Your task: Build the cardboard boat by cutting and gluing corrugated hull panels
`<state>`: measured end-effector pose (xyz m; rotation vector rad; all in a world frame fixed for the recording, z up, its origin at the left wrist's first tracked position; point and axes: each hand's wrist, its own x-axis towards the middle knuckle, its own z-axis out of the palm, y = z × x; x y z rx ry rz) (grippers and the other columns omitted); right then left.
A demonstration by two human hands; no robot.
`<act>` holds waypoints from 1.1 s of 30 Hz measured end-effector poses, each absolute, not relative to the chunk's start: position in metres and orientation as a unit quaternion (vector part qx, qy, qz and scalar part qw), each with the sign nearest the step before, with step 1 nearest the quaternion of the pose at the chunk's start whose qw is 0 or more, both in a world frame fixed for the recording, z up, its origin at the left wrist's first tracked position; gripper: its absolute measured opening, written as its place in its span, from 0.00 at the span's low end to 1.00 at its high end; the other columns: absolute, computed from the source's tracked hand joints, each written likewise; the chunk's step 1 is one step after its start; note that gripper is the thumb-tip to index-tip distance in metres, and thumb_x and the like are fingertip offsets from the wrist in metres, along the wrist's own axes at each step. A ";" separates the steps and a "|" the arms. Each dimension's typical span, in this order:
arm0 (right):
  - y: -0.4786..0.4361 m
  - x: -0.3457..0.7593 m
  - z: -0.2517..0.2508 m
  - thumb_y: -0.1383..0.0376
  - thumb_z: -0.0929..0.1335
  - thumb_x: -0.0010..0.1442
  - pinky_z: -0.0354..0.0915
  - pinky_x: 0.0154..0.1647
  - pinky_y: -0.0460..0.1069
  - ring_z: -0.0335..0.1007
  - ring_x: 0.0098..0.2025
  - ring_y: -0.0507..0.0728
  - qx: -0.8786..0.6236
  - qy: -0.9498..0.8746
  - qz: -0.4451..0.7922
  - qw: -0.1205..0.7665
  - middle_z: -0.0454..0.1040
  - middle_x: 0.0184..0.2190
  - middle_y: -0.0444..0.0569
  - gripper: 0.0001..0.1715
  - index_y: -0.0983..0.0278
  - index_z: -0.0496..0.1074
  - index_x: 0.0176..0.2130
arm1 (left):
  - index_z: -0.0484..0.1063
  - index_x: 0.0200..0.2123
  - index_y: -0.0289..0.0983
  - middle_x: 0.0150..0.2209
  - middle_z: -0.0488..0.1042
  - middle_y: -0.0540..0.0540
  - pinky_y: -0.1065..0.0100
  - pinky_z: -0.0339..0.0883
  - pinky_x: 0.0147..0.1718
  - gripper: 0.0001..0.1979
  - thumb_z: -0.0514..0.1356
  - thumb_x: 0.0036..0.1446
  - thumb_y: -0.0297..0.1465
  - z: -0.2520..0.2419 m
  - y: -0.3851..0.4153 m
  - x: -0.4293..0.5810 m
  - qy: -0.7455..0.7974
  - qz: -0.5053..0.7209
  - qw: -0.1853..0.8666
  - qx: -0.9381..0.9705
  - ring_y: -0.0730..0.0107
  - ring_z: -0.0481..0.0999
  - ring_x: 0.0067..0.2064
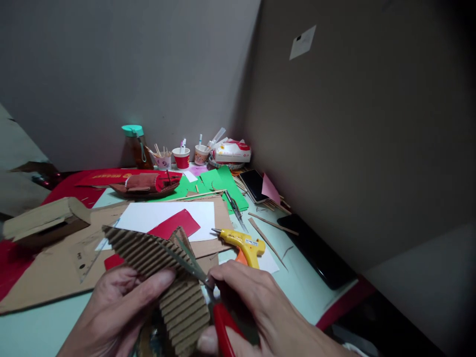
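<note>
A curved piece of corrugated cardboard (186,310), its ridges showing, is pinched in my left hand (119,302) between thumb and fingers. My right hand (249,297) grips a pair of red-handled scissors (224,322). The scissor blades are parted and lie across the cardboard, one over its ridged face. Below my hands, part of the cardboard runs out of the picture. Just beyond my right hand lies a yellow glue gun (241,242), its nozzle toward the left. A red paper piece (182,223) rests on white paper (137,215) behind the cardboard.
A small model boat (148,183) stands behind the papers. A cardboard box shape (48,218) and a clear set square (85,258) lie left. Cups (181,158) and a bottle (137,146) line the wall; a craft knife (235,208) and black phone-like slab (316,250) are right.
</note>
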<state>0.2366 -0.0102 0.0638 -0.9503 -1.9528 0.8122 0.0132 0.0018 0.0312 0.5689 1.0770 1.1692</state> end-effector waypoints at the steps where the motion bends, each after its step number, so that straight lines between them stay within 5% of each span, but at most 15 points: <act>1: -0.010 0.235 0.064 0.56 0.73 0.62 0.72 0.38 0.45 0.76 0.35 0.54 -0.377 -0.774 0.315 0.398 0.80 0.37 0.45 0.13 0.60 0.73 0.43 | 0.85 0.37 0.45 0.47 0.86 0.45 0.54 0.81 0.50 0.16 0.80 0.41 0.33 0.030 0.002 0.014 0.479 0.513 0.666 0.252 0.46 0.83 0.53; 4: -0.007 0.234 0.060 0.57 0.72 0.63 0.68 0.30 0.44 0.71 0.28 0.52 -0.383 -0.786 0.309 0.374 0.77 0.31 0.43 0.11 0.61 0.72 0.41 | 0.85 0.36 0.44 0.46 0.86 0.45 0.55 0.81 0.49 0.15 0.79 0.43 0.33 0.029 0.005 0.015 0.480 0.500 0.675 0.253 0.46 0.83 0.52; 16: -0.011 0.236 0.045 0.56 0.68 0.68 0.67 0.27 0.44 0.70 0.26 0.51 -0.369 -0.811 0.270 0.364 0.76 0.29 0.44 0.12 0.62 0.73 0.44 | 0.83 0.31 0.41 0.41 0.86 0.43 0.58 0.81 0.48 0.16 0.81 0.39 0.38 0.043 0.003 0.019 0.497 0.508 0.658 0.249 0.46 0.83 0.50; 27: -0.017 0.245 0.065 0.45 0.72 0.65 0.75 0.41 0.49 0.82 0.41 0.60 -0.418 -0.814 0.266 0.302 0.83 0.42 0.50 0.25 0.60 0.77 0.51 | 0.86 0.35 0.44 0.41 0.87 0.45 0.72 0.81 0.36 0.12 0.78 0.45 0.37 0.035 0.005 0.010 0.453 0.471 0.686 0.321 0.52 0.84 0.50; 33: -0.015 0.243 0.070 0.54 0.69 0.69 0.73 0.44 0.49 0.81 0.43 0.60 -0.424 -0.817 0.301 0.250 0.82 0.42 0.49 0.15 0.61 0.76 0.49 | 0.86 0.29 0.42 0.39 0.87 0.44 0.67 0.82 0.40 0.09 0.79 0.44 0.37 0.046 0.004 0.023 0.450 0.478 0.688 0.310 0.49 0.84 0.50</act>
